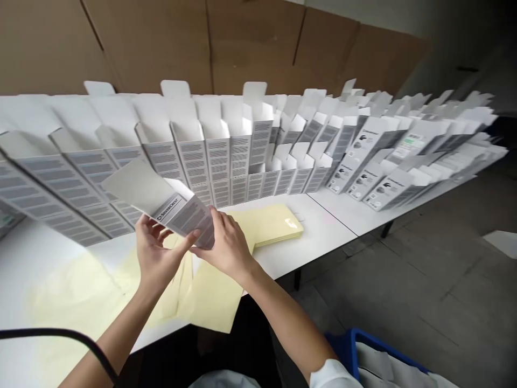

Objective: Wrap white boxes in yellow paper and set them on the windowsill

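Between my two hands I hold a small printed carton point(189, 215), tilted, with its long top flap standing open to the upper left. My left hand point(157, 256) grips its left side, thumb on the front and fingers behind. Wrapped around the lower right end is my right hand point(228, 242). Just below the carton lie loose yellow sheets point(212, 299) on the white table point(323, 226). A neat stack of yellow sheets point(278, 226) rests to the right of my right hand.
Rows of upright open cartons point(220, 156) line the back of the table, stacked two high in places. More cartons point(388, 188) stand to the right. Brown cardboard point(250, 43) rises behind. A blue bin point(353, 345) is at the lower right; a black cable point(52, 332) crosses the lower left.
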The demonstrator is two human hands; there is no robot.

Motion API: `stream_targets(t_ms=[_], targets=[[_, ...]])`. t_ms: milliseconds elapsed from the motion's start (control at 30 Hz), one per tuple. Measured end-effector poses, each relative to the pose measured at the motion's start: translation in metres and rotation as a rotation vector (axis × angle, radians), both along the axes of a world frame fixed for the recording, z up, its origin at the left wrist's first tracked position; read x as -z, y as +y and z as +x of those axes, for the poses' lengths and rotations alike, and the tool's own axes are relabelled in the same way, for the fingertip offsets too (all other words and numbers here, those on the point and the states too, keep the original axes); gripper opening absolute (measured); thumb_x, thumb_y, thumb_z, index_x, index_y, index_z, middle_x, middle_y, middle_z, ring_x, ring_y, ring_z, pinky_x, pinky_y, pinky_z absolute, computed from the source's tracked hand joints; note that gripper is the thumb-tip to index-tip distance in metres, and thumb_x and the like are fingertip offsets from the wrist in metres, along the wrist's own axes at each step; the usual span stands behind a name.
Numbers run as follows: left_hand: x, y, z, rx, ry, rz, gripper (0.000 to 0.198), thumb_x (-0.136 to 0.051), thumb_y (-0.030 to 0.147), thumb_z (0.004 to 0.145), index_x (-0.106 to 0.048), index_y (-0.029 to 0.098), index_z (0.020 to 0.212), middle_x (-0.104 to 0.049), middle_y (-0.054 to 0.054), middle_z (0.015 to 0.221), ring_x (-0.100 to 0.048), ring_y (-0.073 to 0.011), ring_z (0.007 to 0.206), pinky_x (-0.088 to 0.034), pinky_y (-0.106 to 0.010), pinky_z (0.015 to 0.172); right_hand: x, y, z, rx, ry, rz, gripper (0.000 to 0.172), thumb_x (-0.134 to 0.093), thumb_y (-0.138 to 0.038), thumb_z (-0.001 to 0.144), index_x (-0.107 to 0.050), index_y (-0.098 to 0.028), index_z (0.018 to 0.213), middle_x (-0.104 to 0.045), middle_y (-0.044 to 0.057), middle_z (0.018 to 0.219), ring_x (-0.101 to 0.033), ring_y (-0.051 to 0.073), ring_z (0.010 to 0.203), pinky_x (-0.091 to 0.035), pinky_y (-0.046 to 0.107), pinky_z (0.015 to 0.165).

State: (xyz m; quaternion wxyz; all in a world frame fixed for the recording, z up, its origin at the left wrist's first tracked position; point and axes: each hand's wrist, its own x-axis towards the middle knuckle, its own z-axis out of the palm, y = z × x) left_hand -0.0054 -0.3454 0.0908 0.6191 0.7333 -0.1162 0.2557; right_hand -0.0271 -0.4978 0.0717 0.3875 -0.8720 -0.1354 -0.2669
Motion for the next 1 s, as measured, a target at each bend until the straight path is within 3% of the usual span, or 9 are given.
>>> stream_targets(t_ms=[100,300,467,600,667,800,1000], targets=[[-0.004,-0.053,0.006,0.127,-0.118,0.086,0.085,-0.087,0.024,0.054,-0.042,0.022,0.127,-0.054,-0.009,0.123,-0.058,-0.0235,0.11,-0.052,-0.035,0.088,0.002,-0.041,-0.011,0.229,-0.12,-0.01,0.077,-0.062,-0.041,0.083,-0.034,-0.006,0.145,-0.054,0.021,0.13,-0.05,0.033,0.121,-0.044,0.047,0.1],[0.004,-0.167,0.015,0.344,-0.146,0.184,0.086,-0.085,0.036,0.062,-0.04,0.023,0.134,-0.044,-0.012,0.129,-0.053,-0.0239,0.116,-0.054,-0.037,0.092,0.016,-0.135,-0.029,0.521,-0.124,0.087,0.071,-0.065,-0.035,0.077,-0.039,-0.011,0.139,-0.056,0.018,0.123,-0.053,0.032,0.116,-0.05,0.044,0.092],[0.028,-0.272,0.019,0.571,-0.113,0.202,0.08,-0.075,0.037,0.075,-0.034,0.02,0.141,-0.04,-0.015,0.13,-0.048,-0.025,0.122,-0.049,-0.042,0.1,0.038,-0.217,-0.033,0.773,-0.109,0.192,0.066,-0.062,-0.043,0.08,-0.043,-0.009,0.133,-0.056,0.021,0.123,-0.058,0.031,0.109,-0.05,0.043,0.088],[0.053,-0.351,0.024,0.716,-0.028,0.343,0.073,-0.063,0.031,0.083,-0.029,0.015,0.145,-0.039,-0.019,0.138,-0.042,-0.0284,0.129,-0.046,-0.043,0.1,0.06,-0.286,-0.021,0.936,-0.011,0.314,0.075,-0.068,-0.048,0.07,-0.045,-0.01,0.13,-0.059,0.021,0.122,-0.059,0.034,0.109,-0.049,0.043,0.087],[0.062,-0.385,0.027,0.761,0.058,0.42,0.061,-0.054,0.029,0.087,-0.034,0.013,0.143,-0.044,-0.018,0.133,-0.05,-0.0254,0.116,-0.047,-0.041,0.097,0.071,-0.321,-0.009,1.012,0.037,0.348,0.076,-0.068,-0.05,0.067,-0.047,-0.011,0.128,-0.061,0.019,0.12,-0.06,0.035,0.108,-0.048,0.042,0.086],[0.076,-0.443,0.042,0.843,0.234,0.502,0.038,-0.045,0.027,0.091,-0.05,0.011,0.126,-0.058,-0.013,0.109,-0.056,-0.0233,0.097,-0.045,-0.039,0.091,0.088,-0.387,0.021,1.03,0.123,0.378,0.079,-0.068,-0.052,0.063,-0.048,-0.008,0.125,-0.062,0.021,0.116,-0.06,0.036,0.105,-0.047,0.041,0.083],[0.099,-0.5,0.078,0.836,0.314,0.445,0.048,-0.042,0.026,0.092,-0.043,0.008,0.136,-0.059,-0.015,0.113,-0.054,-0.0251,0.112,-0.039,-0.038,0.102,0.105,-0.441,0.064,0.973,0.1,0.365,0.061,-0.058,-0.043,0.07,-0.051,-0.009,0.12,-0.059,0.02,0.117,-0.058,0.031,0.105,-0.045,0.038,0.086]])
